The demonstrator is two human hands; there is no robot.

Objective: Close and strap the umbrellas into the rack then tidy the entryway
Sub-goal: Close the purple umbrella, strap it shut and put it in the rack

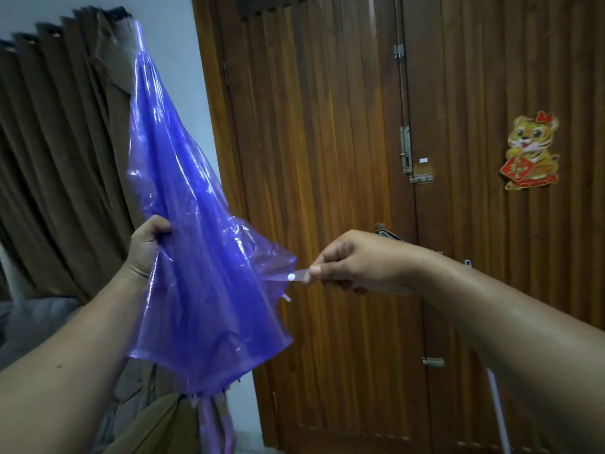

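A see-through purple umbrella (196, 257) is folded down and held tilted, tip up toward the upper left, handle (216, 424) low near the bottom. My left hand (147, 247) grips the loose canopy around its middle from the left. My right hand (353, 263) pinches the end of the clear strap (294, 276), which has a white snap button and is stretched out to the right of the canopy. No rack is in view.
A wooden double door (343, 158) with metal latches (407, 155) fills the right, bearing a tiger sticker (530, 152). Brown curtains (55, 142) hang at the left beside a white wall strip. A thin white rod (497, 411) stands at lower right.
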